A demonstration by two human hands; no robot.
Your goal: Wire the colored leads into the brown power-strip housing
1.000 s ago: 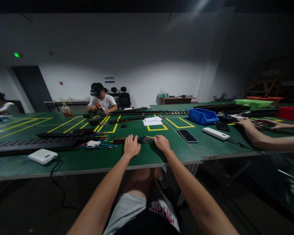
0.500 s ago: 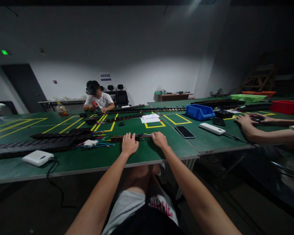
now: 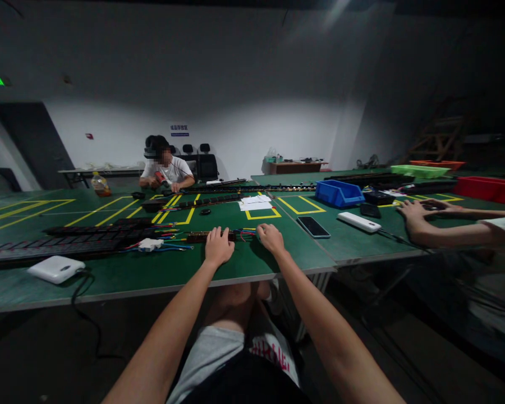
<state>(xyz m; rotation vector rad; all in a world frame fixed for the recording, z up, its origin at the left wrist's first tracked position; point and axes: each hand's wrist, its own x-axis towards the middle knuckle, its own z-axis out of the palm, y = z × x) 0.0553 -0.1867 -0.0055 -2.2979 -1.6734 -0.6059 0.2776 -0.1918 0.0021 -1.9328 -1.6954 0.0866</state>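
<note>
My left hand (image 3: 219,247) lies palm down on the green table (image 3: 252,264), its fingers stretched onto the end of a narrow dark strip (image 3: 202,236). My right hand (image 3: 270,238) rests beside it with curled fingers, next to the coloured wires (image 3: 246,232) that come off the strip's right end. Whether the right fingers pinch a wire is hidden. More coloured wires and a small white connector (image 3: 149,244) lie to the left of the strip.
Long black strips (image 3: 54,242) stretch along the left. A white power bank (image 3: 55,269) with a cable sits near the front edge. A phone (image 3: 312,226), a white bar (image 3: 358,222) and a blue bin (image 3: 339,193) lie to the right, near another person's hands (image 3: 416,216). A person sits opposite.
The view has swung slightly right and down. Both of my hands stay on the table by the strip; the right hand has edged a little closer to the wires.
</note>
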